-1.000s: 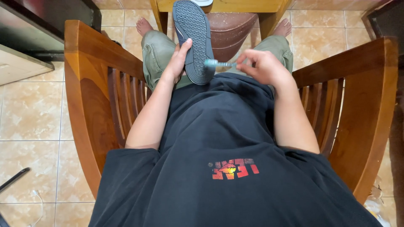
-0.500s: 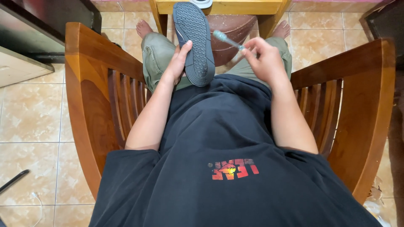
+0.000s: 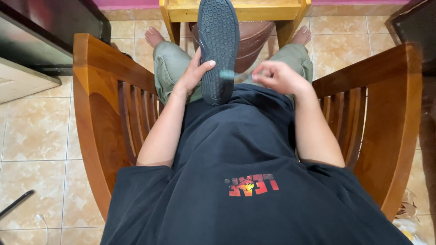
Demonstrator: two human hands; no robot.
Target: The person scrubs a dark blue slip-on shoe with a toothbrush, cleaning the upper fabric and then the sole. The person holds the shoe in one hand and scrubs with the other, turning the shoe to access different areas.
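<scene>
Head view: your left hand (image 3: 196, 75) grips the upturned dark shoe (image 3: 219, 47). Beside its sole, your right hand (image 3: 277, 77) pinches a blurred brush (image 3: 234, 75).

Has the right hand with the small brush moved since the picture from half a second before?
Yes. The right hand dropped, bringing the brush from beside the shoe's middle down against its heel, nearer the black shirt.

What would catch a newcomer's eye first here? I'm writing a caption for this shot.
Top centre, a dark shoe stands sole-up, gripped by the left hand. Beside it, the right hand holds a small brush against the sole's edge. Wooden chair arms frame the seated person's black shirt.
</scene>
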